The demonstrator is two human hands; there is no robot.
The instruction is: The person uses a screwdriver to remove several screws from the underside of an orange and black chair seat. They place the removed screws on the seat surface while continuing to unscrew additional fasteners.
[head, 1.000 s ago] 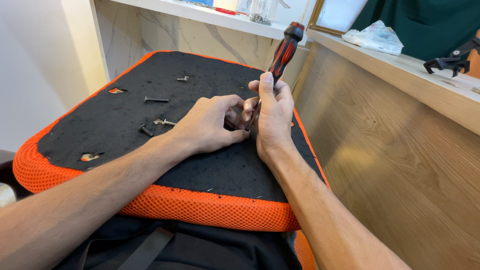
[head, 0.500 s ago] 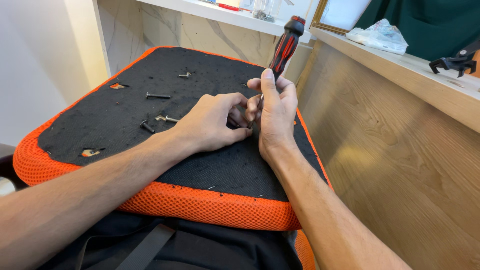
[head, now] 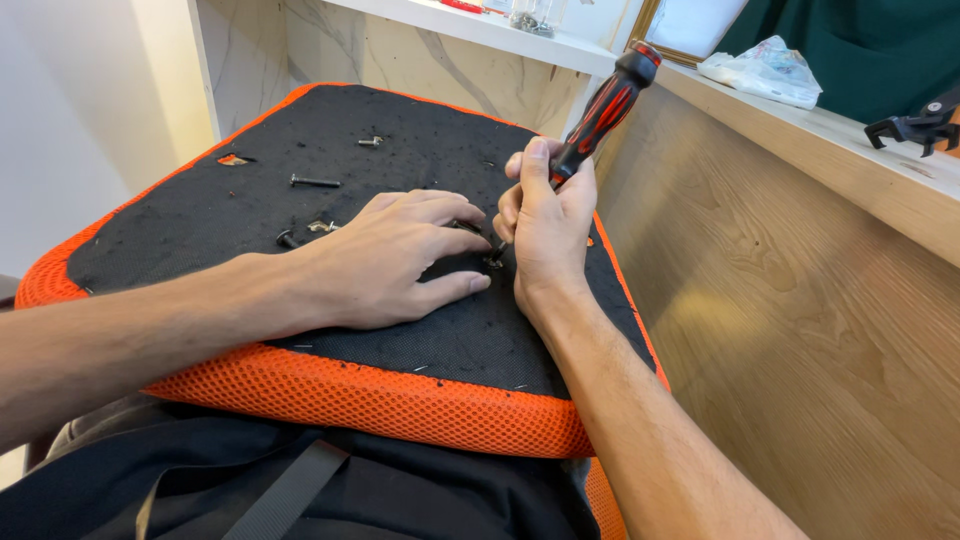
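Observation:
A black-topped cushion with an orange mesh rim (head: 380, 395) lies upside down in front of me. My right hand (head: 545, 225) grips a black-and-red screwdriver (head: 605, 100), held tilted with its tip down at a small screw (head: 494, 260) on the black fabric. My left hand (head: 395, 260) lies flat on the fabric just left of the tip, fingers spread and touching beside the screw. Loose bolts (head: 315, 181) and a small screw (head: 371, 141) are scattered on the fabric further left.
A wooden panel (head: 800, 300) rises at the right, right beside the cushion. A marble-look shelf (head: 470, 25) runs along the back. A clear plastic bag (head: 765, 70) and a black bracket (head: 920, 125) sit on the wooden ledge. Dark fabric with a strap (head: 290, 490) lies below.
My left hand has flattened and spread its fingers on the fabric beside the screw. The screwdriver stays tilted at the same spot in my right hand.

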